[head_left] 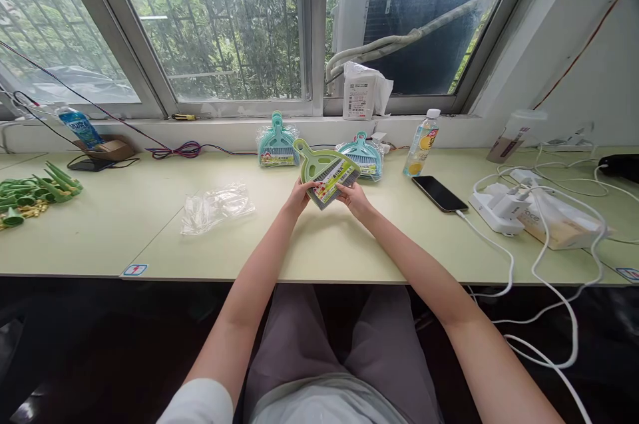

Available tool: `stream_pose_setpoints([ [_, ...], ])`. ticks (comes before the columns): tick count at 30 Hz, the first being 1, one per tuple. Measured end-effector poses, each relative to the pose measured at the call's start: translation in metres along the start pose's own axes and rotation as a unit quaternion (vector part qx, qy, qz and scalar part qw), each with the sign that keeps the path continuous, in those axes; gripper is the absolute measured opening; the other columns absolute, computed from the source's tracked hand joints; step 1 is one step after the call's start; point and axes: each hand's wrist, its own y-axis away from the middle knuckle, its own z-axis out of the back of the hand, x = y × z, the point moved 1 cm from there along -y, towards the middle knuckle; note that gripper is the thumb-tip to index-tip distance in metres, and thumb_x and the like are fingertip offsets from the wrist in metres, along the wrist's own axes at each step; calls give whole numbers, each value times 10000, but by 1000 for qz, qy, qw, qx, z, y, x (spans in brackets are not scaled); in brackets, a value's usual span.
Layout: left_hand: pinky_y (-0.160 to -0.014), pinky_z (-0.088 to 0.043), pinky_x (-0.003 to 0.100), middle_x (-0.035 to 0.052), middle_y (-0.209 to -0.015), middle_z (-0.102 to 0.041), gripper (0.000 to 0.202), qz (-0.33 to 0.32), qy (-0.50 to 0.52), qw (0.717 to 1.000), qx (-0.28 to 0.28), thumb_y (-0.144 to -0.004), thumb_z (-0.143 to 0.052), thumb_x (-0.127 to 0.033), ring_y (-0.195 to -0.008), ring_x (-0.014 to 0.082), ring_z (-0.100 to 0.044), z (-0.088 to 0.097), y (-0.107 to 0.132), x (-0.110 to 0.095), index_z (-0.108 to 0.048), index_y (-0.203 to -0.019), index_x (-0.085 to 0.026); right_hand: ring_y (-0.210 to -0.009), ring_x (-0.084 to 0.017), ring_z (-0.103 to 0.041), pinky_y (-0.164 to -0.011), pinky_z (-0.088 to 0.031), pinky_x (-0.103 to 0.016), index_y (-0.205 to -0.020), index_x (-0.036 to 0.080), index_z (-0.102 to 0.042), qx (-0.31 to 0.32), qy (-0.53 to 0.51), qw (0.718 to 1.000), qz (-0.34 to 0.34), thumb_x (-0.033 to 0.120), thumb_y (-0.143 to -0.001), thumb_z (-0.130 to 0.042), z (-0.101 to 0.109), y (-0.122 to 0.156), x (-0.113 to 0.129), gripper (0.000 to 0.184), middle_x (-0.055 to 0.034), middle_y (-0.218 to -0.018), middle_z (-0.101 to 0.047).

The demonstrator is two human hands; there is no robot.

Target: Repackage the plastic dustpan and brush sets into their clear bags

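Observation:
A green mini dustpan and brush set with a printed label is held up over the table, tilted, its handle pointing to the upper left. My left hand grips its lower left edge. On the opposite side, my right hand pinches the lower right edge. Behind it, two teal dustpan sets in clear wrapping stand by the wall, a left one and a right one partly hidden by the green set. A crumpled clear plastic bag lies to the left of my hands.
To the right are a drink bottle, a phone on a charging cable, a power strip with tangled white cables and a tissue pack. Green artificial stems lie far left. The table's front edge is near my lap.

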Motion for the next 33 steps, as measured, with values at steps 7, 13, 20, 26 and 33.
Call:
stream_pose_setpoints([
  [7,-953,-504,435,70,-987,-702,588,0,-6,1000,7,-642,-711,-129,-973,246,-661,2,-1,1,-550,-1206,-170,-891,-188,-705,-889,-582,-390,-936,209,-554,12,-18,1000,6,102,-720,-688,0,2,2,275,-31,-986,-719],
  [13,-902,-524,403,85,-997,-699,400,15,-73,997,-2,-779,-618,-354,-965,239,-656,8,-8,-3,-613,-1130,-163,-889,-193,-704,-878,-586,-395,-981,235,-559,30,-33,998,37,120,-687,-721,2,5,10,355,-3,-956,-728],
  [20,-1076,-352,532,127,-1392,-501,341,-122,-527,764,-352,-846,-480,-206,-1349,307,-380,54,4,-33,-634,-1151,-200,-931,-202,-693,-882,-585,-398,-1047,242,-558,30,-23,997,65,127,-681,-722,9,7,21,417,-9,-1008,-723],
  [26,-952,-440,526,211,-1234,-584,442,63,-723,600,-337,-788,-495,-69,-1255,357,-476,95,3,-34,-608,-1203,-172,-913,-191,-696,-877,-594,-399,-1071,248,-540,-18,-13,998,60,92,-681,-690,18,2,20,446,-5,-991,-720],
  [33,-936,-458,359,154,-1162,-597,665,-62,-775,626,-59,-766,-396,39,-1047,262,-612,58,-2,-19,-508,-1364,-229,-900,-187,-701,-856,-606,-394,-1082,264,-516,-47,0,998,51,81,-689,-674,21,2,21,461,-2,-994,-712],
])
